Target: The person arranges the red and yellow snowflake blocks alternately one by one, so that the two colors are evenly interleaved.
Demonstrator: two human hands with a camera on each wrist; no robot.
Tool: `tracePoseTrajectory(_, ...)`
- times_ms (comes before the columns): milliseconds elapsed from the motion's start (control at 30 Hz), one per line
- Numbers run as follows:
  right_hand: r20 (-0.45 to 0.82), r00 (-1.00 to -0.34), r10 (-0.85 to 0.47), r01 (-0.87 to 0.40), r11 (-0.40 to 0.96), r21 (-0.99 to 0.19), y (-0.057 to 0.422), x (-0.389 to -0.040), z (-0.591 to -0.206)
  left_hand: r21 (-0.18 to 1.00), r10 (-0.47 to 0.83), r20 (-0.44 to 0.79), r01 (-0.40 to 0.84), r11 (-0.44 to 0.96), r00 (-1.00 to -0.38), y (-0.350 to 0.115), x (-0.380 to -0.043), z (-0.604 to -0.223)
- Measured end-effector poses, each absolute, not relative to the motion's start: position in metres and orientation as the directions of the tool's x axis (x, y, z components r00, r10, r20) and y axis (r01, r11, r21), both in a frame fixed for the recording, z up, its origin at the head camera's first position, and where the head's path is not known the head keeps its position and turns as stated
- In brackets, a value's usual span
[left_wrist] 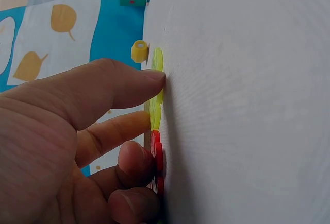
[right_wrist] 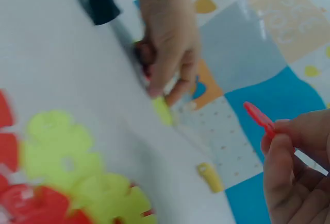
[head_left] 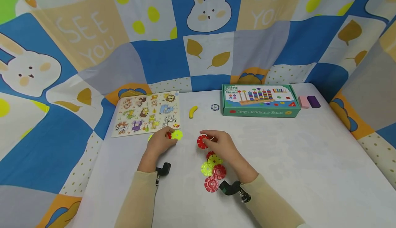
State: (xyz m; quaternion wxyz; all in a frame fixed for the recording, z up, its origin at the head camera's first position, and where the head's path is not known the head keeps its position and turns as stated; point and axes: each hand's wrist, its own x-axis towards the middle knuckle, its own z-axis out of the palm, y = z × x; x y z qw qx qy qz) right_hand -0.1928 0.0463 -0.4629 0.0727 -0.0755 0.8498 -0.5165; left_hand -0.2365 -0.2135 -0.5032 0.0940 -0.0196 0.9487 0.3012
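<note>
1 red disc (head_left: 201, 141) in right hand (head_left: 221, 145)

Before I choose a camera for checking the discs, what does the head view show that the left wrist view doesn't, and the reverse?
Only the head view: the right hand pinching a red disc, the pile of discs, the pink block and purple block.

Only the left wrist view: the yellow discs edge-on, and the banana end-on.

Both: the left hand holding those yellow discs, the banana, the green box (only partly in the wrist view), the white table and patterned cloth.
</note>
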Motion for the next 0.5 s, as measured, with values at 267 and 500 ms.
tracePoseTrajectory(267,-0.124,-0.967,-0.223,0.051,0.308,-0.950,0.041,-0.214,-0.431,0.569,0.017,-0.196,-0.099,0.816,-0.981,-0.213,-0.237,-0.504)
tracePoseTrajectory(500,-0.117,-0.967,-0.226,0.045,0.300,-0.953,0.029,-0.238,-0.424,0.572,0.005,-0.200,-0.113,0.812,-0.980,-0.213,-0.239,-0.505)
